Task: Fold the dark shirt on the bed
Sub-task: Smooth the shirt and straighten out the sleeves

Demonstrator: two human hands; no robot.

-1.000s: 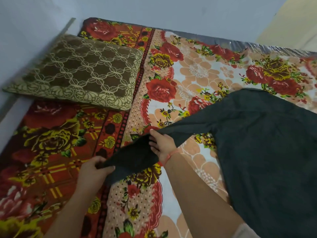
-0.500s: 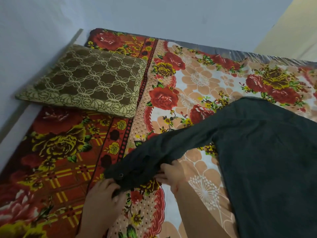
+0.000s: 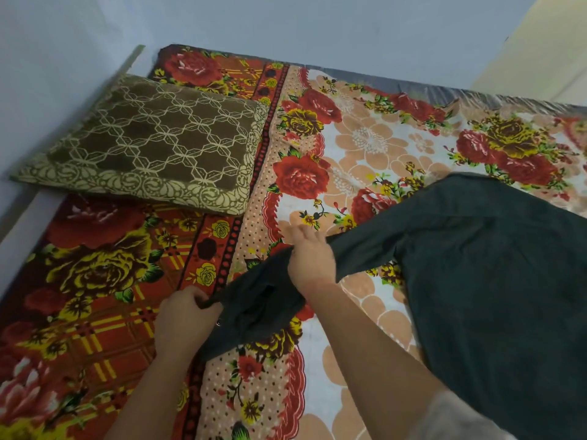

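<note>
The dark shirt (image 3: 495,281) lies spread on the right side of the bed, its body flat on the floral blanket (image 3: 365,144). One long sleeve (image 3: 374,246) stretches out to the left. My left hand (image 3: 184,319) pinches the cuff end of that sleeve, which hangs slightly bunched. My right hand (image 3: 313,258) grips the sleeve a little further up, fingers curled over the cloth. The sleeve between my hands is lifted just off the blanket.
A brown patterned pillow (image 3: 152,147) lies at the bed's back left, against the pale wall (image 3: 286,23). The bed's left edge (image 3: 19,230) runs along the wall. Bare blanket shows between the pillow and the shirt.
Both hands have lifted the sleeve end from the blanket. My right hand has slid further up the sleeve, away from me. The left hand keeps hold of the cuff.
</note>
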